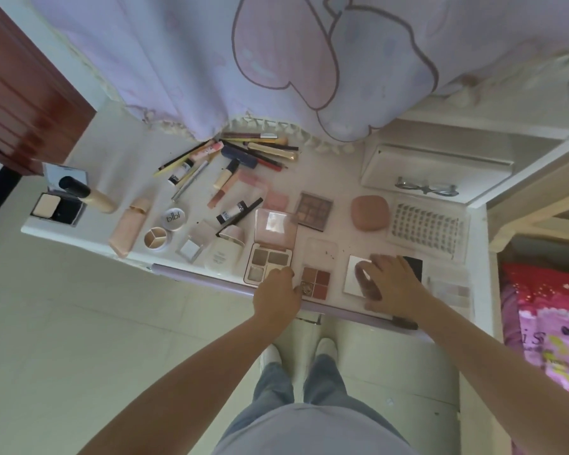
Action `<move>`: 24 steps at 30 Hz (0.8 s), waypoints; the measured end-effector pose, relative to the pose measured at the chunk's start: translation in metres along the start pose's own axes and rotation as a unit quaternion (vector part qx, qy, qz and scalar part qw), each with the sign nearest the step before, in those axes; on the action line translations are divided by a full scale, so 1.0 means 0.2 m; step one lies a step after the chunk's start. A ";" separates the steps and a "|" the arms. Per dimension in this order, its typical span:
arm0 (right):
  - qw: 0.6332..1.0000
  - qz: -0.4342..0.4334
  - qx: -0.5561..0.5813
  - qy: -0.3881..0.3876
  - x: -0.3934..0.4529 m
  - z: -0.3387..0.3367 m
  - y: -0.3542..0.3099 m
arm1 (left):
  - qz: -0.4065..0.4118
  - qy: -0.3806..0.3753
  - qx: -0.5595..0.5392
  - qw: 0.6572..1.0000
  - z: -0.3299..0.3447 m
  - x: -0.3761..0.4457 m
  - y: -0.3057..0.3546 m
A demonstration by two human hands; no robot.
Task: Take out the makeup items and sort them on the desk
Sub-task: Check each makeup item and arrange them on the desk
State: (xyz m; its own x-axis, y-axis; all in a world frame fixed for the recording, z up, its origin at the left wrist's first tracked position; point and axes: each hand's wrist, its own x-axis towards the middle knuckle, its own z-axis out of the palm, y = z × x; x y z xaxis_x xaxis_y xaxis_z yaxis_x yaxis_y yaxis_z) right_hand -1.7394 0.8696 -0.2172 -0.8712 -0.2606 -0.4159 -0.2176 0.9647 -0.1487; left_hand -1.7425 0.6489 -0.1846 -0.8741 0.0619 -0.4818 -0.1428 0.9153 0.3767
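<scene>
Two hands reach the desk (89, 178) edge — my left hand (276, 292) curls over the open palette (269, 257), hiding its corner; my right hand (393, 284), fingers spread, presses the white compact (355, 274), thumb blurred. Pencils (266, 156) lie well behind.

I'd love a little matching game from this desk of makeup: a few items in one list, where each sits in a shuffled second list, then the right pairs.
Items:
1. glasses
2. powder compact
3. pencils
4. red four-pan palette

Places:
A. far left end of the desk
B. back, by the curtain fringe
C. front edge, between the two hands
D. on the white tray, back right

Pairs: 1-D, 2-A, 3-B, 4-C
</scene>
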 end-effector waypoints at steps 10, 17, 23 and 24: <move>0.954 0.004 0.296 0.050 -0.05 -0.45 -0.14 | 0.087 -0.071 -0.120 0.986 -0.31 0.05 0.15; 0.919 -0.049 0.377 0.101 -0.08 -0.91 -0.27 | 0.164 -0.137 -0.392 0.895 -0.66 0.09 0.22; 0.909 -0.091 0.382 0.140 -0.08 -1.16 -0.38 | 0.261 -0.159 -0.480 0.822 -0.91 0.04 0.22; 0.908 -0.096 0.381 0.149 -0.08 -1.18 -0.39 | 0.278 -0.150 -0.472 0.823 -0.94 0.03 0.21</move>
State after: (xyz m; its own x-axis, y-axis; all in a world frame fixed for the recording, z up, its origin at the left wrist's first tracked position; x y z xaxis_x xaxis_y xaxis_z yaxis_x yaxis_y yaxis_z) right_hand -1.8129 0.8068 0.0131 -0.9545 -0.2895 -0.0717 -0.1105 0.5665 -0.8166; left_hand -1.8418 0.6134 -0.0225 -0.7930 0.5909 -0.1483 -0.1806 0.0044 0.9835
